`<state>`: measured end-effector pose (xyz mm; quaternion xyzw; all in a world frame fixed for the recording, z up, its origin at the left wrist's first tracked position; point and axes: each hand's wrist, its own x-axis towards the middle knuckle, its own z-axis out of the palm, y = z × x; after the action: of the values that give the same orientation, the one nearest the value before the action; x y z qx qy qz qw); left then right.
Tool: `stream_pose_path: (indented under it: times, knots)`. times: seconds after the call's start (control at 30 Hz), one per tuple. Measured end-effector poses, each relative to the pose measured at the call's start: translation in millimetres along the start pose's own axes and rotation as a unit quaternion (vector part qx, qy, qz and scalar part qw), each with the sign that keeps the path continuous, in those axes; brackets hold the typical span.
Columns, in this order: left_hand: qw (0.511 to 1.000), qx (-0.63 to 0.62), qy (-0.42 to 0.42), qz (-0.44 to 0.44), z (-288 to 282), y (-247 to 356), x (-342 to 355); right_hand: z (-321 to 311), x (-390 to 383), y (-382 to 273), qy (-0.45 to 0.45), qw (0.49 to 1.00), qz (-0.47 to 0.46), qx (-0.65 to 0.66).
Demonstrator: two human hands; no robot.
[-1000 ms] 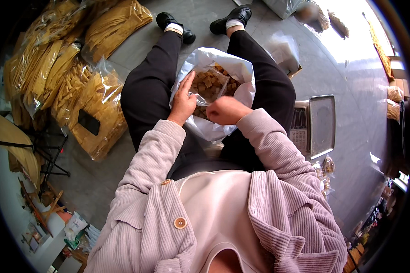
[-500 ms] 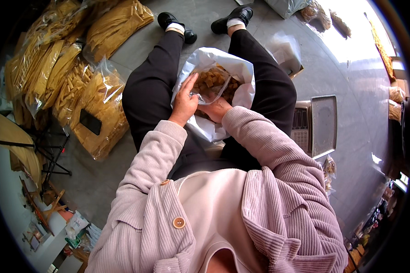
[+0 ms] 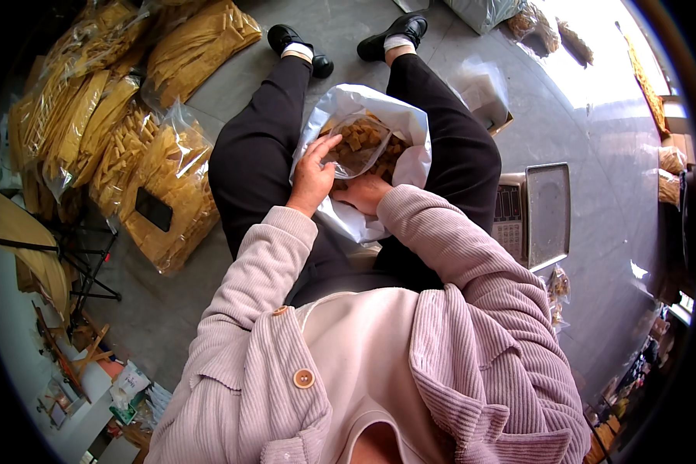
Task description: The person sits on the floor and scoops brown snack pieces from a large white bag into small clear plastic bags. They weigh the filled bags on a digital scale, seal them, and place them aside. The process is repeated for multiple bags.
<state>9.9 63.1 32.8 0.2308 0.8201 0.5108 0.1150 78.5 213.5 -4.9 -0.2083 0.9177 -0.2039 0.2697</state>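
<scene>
Between my knees stands a white sack (image 3: 415,127), its mouth wide, with brown chunky pieces (image 3: 390,160) inside. Within its mouth is a clear plastic bag (image 3: 357,160) that holds some of the same pieces. My left hand (image 3: 314,176) is at the left side of the clear bag, thumb and fingers around its rim. My right hand (image 3: 366,192) reaches down into the sack beside the near edge of the clear bag. Its fingers are hidden among the pieces and plastic, so their grip does not show.
Clear bags of yellow-brown strips (image 3: 170,189) are piled at the left, with a black phone (image 3: 154,209) on one. A scale with a metal tray (image 3: 548,216) sits right of my leg. A folding chair (image 3: 93,267) stands left; a plastic-lined box (image 3: 483,89) is beyond my right knee.
My right hand has drawn slightly back toward me, out from behind the clear bag's rim. The clear bag now sits more spread, showing pieces inside; my left hand stays nearly in place.
</scene>
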Motion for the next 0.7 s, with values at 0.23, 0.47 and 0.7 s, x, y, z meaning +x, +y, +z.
stream_pose_path:
  times: [0.23, 0.47, 0.7]
  knots:
    - [0.997, -0.063, 0.018, -0.032, 4, -3, 1, -1, 0, -2, 0.046, 0.977, 0.094, 0.184]
    - [0.998, -0.048, 0.019, -0.045, 3, -5, 1, -54, -38, 4, 0.089, 0.945, -0.015, 0.313]
    - [0.998, -0.040, 0.009, -0.041, 2, -1, -1, -91, -51, 8, 0.136, 0.674, 0.027, 0.725]
